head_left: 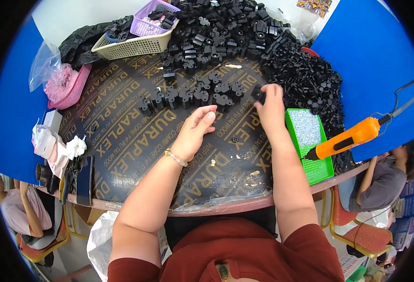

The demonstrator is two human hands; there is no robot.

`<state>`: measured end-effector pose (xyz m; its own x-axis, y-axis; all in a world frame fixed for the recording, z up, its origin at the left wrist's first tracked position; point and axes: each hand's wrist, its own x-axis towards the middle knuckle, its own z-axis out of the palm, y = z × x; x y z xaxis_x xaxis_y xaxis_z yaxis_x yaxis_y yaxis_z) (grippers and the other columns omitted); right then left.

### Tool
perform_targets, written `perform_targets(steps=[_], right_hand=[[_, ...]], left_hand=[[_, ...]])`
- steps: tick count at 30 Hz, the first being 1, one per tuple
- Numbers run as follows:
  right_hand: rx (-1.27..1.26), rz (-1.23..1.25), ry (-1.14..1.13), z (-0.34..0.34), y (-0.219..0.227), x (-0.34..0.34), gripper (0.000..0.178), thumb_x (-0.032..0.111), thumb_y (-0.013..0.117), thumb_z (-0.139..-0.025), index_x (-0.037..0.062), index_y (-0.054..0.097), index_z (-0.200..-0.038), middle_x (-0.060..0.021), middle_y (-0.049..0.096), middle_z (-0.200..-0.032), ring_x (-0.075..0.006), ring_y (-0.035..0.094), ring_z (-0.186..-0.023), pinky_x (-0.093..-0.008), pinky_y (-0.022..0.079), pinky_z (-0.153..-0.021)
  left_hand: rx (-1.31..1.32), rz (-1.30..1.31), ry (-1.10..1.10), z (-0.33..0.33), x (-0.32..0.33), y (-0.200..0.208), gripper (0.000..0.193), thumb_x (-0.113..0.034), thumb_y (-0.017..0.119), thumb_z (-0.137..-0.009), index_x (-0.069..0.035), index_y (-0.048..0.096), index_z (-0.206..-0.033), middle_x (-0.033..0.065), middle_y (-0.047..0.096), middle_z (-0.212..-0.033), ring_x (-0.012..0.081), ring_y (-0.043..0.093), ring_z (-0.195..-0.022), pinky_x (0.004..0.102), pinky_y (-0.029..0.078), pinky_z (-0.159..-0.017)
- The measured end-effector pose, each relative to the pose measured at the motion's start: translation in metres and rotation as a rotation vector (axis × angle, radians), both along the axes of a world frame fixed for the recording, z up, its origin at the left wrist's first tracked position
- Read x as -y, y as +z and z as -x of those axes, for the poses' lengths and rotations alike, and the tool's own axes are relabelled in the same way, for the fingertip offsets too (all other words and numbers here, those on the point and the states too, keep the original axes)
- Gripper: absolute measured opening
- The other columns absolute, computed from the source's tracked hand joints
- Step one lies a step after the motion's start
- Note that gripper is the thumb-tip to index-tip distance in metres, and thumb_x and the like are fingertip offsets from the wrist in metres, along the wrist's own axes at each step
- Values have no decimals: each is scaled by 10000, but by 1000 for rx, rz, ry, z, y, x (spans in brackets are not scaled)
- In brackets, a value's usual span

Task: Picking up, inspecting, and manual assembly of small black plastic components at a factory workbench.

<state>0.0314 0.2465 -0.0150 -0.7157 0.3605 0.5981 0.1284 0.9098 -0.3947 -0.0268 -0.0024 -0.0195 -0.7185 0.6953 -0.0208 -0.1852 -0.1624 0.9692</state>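
Observation:
My left hand (198, 127) hovers over the middle of the table, its fingers loosely bent and apart, with nothing visible in it. Just beyond it stands a cluster of black plastic parts (187, 95) with lobed tops. Further right, my right hand (271, 107) pinches a small black plastic part (258, 94) beside a large heap of small black pieces (306, 80). The fingers partly cover that part, so its exact shape cannot be made out. A small round black piece (235, 139) lies on the board between my forearms.
A green tray (321, 175) of silvery small pieces (306, 127) sits right of my right forearm; an orange electric screwdriver (348, 139) hangs over it. Black housings (216, 37) pile up at the back. Baskets (136, 48) and a pink tray (77, 89) stand left. People sit on both sides.

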Motion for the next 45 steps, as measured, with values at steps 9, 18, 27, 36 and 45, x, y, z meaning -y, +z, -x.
perform_targets(steps=[9, 18, 27, 36, 45], right_hand=[[119, 161, 174, 24, 10, 40, 423, 43, 653, -764, 29, 552, -1175, -190, 520, -1216, -356, 597, -1053, -428, 501, -896], [301, -105, 439, 189, 48, 137, 386, 206, 758, -792, 40, 657, -1126, -180, 676, -1070, -347, 651, -1018, -431, 526, -895], [192, 399, 652, 155, 51, 146, 394, 158, 748, -752, 6, 648, -1101, -118, 676, -902, -191, 641, -830, -325, 526, -750], [220, -9, -96, 32, 31, -14, 264, 211, 708, -838, 11, 705, -1009, -204, 667, -1019, -378, 661, -939, -442, 542, -793], [504, -168, -133, 5, 5, 14, 192, -64, 614, -791, -30, 620, -980, -233, 527, -1143, -421, 654, -932, -474, 556, -804]], left_hand=[[111, -41, -24, 3, 2, -6, 514, -391, 522, -1018, -29, 488, -1381, 120, 502, -1404, 248, 472, -1296, 391, 416, -1057], [122, -138, 216, 15, 6, -13, 272, -332, 548, -1009, -63, 585, -1008, 28, 600, -873, 135, 578, -798, 273, 475, -744], [536, -582, 405, 22, 13, 14, 619, -541, 353, -1030, -2, 461, -1316, 159, 642, -1086, 239, 651, -984, 354, 519, -878], [308, -505, 134, 8, 5, 16, 220, -160, 603, -968, -58, 556, -1157, 107, 654, -1158, 256, 649, -1088, 360, 520, -953], [216, -323, 106, -2, 7, 14, 614, -62, 662, -917, -62, 364, -1454, 125, 611, -1214, 251, 608, -1148, 377, 499, -962]])
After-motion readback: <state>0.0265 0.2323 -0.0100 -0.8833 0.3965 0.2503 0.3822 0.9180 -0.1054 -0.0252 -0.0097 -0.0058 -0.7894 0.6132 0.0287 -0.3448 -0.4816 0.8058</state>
